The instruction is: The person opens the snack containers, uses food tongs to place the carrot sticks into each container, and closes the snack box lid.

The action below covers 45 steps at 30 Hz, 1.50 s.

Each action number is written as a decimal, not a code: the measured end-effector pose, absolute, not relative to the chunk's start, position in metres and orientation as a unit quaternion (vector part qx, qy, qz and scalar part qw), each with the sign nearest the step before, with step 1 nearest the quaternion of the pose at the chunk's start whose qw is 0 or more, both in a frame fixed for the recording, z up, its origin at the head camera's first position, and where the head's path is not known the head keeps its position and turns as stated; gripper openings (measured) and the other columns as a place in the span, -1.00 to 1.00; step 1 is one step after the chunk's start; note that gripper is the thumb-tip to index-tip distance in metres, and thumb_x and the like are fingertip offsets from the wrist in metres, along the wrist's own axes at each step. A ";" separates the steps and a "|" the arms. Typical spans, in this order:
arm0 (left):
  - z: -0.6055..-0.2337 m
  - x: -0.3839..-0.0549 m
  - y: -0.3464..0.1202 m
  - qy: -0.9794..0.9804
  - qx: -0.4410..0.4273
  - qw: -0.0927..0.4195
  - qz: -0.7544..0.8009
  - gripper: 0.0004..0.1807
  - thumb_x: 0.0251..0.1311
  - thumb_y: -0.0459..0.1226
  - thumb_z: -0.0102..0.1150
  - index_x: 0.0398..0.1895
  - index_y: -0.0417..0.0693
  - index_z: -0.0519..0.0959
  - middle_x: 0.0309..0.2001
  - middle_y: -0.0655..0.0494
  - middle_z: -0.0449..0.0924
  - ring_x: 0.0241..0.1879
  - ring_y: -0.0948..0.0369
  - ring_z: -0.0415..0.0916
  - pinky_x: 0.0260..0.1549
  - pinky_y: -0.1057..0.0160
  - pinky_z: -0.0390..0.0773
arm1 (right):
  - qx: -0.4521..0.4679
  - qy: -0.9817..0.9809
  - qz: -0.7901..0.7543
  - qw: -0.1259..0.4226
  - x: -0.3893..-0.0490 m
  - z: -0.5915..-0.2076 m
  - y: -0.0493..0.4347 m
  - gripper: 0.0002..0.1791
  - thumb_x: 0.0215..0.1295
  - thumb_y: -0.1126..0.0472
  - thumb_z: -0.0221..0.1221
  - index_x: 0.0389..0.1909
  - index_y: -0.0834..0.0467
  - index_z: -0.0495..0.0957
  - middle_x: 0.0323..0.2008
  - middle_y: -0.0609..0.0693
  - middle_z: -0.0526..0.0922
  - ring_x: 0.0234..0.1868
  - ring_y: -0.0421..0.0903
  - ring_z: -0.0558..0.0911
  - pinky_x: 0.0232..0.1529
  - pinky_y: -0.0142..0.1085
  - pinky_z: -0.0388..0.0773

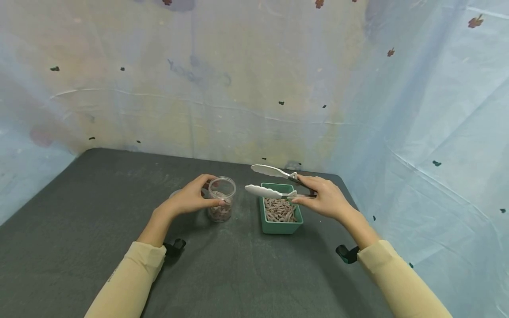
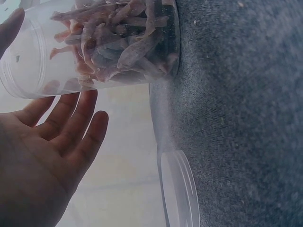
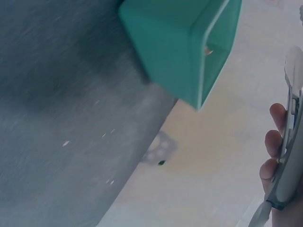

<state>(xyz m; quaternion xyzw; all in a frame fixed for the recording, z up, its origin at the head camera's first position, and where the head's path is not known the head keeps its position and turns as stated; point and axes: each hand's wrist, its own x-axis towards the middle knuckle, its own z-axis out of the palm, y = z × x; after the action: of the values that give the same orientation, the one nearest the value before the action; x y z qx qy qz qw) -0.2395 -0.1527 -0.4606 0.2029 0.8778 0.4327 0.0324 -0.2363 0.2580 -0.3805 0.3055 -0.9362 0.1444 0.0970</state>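
My left hand [image 1: 187, 198] holds a clear plastic jar [image 1: 221, 213], thumb in front and fingers behind it near the open rim. Brownish-grey strips [image 2: 113, 42] fill its lower part, and it stands upright on the table. In my right hand [image 1: 328, 198] is a pair of tongs [image 1: 263, 191] with white scalloped heads and dark handles. Its two arms are spread apart, with nothing between them, above and left of a green rectangular tub [image 1: 281, 228]. Similar strips [image 1: 279, 210] lie in that tub. The right wrist view shows fingers curled along the tongs' handle.
A clear round lid [image 2: 182, 189] lies on the table beside the jar, mostly hidden by the left hand in the head view. The dark grey table [image 1: 222, 274] ends at a pale plastic sheet [image 1: 238, 88] at the back and right.
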 end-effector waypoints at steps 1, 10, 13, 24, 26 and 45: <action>-0.461 -0.240 -0.152 0.878 0.202 0.032 0.432 -0.05 0.27 0.07 0.44 0.54 -0.19 0.22 0.35 -0.19 0.36 0.30 -0.13 0.39 0.13 -0.15 0.56 | 0.302 -0.938 0.140 0.096 -0.236 -0.381 0.262 -0.11 0.26 -0.08 0.46 0.51 0.20 0.38 0.35 0.24 0.54 0.10 0.20 0.67 -0.02 0.12 0.62; -0.462 -0.240 -0.151 0.879 0.199 0.032 0.431 -0.04 0.27 0.08 0.43 0.54 -0.20 0.21 0.36 -0.20 0.35 0.30 -0.14 0.38 0.13 -0.15 0.56 | 0.281 -0.951 0.111 0.071 -0.234 -0.381 0.296 -0.05 0.26 -0.15 0.45 0.54 0.21 0.32 0.35 0.28 0.52 -0.26 -0.08 0.52 -0.24 -0.08 0.48; -0.462 -0.240 -0.151 0.878 0.200 0.032 0.433 -0.04 0.27 0.08 0.43 0.54 -0.20 0.21 0.36 -0.20 0.36 0.30 -0.14 0.38 0.13 -0.16 0.56 | 0.283 -0.952 0.103 0.063 -0.234 -0.380 0.303 -0.02 0.24 -0.17 0.46 0.55 0.21 0.32 0.33 0.28 0.54 -0.35 -0.19 0.46 -0.27 -0.14 0.46; -0.462 -0.241 -0.152 0.879 0.200 0.032 0.431 -0.05 0.27 0.09 0.43 0.54 -0.20 0.22 0.36 -0.23 0.35 0.29 -0.14 0.39 0.12 -0.16 0.56 | 0.290 -0.955 0.051 0.030 -0.233 -0.373 0.311 -0.03 0.21 -0.24 0.45 0.51 0.20 0.39 0.37 0.23 0.53 0.27 0.25 0.57 0.11 0.21 0.57; -0.463 -0.241 -0.152 0.880 0.200 0.032 0.430 -0.04 0.28 0.10 0.42 0.54 -0.20 0.21 0.36 -0.23 0.34 0.29 -0.14 0.38 0.12 -0.16 0.56 | 0.293 -0.955 0.042 0.025 -0.233 -0.371 0.310 -0.03 0.20 -0.26 0.45 0.50 0.19 0.40 0.36 0.21 0.54 0.24 0.24 0.59 0.05 0.18 0.60; -0.461 -0.240 -0.151 0.880 0.204 0.036 0.428 -0.06 0.29 0.06 0.42 0.54 -0.20 0.21 0.36 -0.21 0.35 0.30 -0.15 0.38 0.12 -0.16 0.56 | 0.309 -0.948 -0.034 -0.069 -0.247 -0.352 0.291 -0.03 0.22 -0.31 0.40 0.52 0.15 0.39 0.36 0.25 0.53 0.35 0.30 0.50 0.21 0.27 0.50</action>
<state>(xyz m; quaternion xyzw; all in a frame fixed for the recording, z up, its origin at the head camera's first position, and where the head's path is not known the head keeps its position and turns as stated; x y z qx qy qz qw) -0.2404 -0.1514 -0.4608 0.2038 0.8800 0.4276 0.0356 -0.2473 0.2911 -0.3519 0.3093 -0.9478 -0.0344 -0.0691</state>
